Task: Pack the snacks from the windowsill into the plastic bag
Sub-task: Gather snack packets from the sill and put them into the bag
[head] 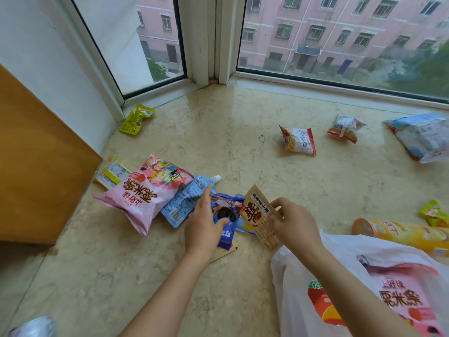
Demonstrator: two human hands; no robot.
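Snacks lie scattered over a pale marble windowsill (pixel 218 132), most still unpacked. At lower centre of the frame, the right hand (pixel 295 223) pinches a flat brown paper sachet (pixel 261 218) by its edge, thumb on top, holding it just beside the mouth of the white plastic bag (pixel 340 276) at lower right. The left hand (pixel 204 223) has its fingers curled around a dark blue packet (pixel 227 216) from the pile, index finger extended over a light blue spouted pouch (pixel 184 203).

All of it looks light and soft: crinkly film that will slip under a loose pinch, so a corner or sealed seam is the best hold. The puffed pink bag (pixel 143 193) at centre left probably holds brittle rice snacks (grip gently, do not squeeze). The yellow crisp tube (pixel 408 235) at right edge is stiff and can take a full grasp.

The sachet bears large brown Chinese characters, seen upside down and not clear enough for me to read. The pink bag also carries bold brown Chinese lettering, upside down. The blue pouch shows a barcode. Inside the plastic bag, a second pink packet (pixel 401 297) and a red label (pixel 323 305) ending "50" show through.
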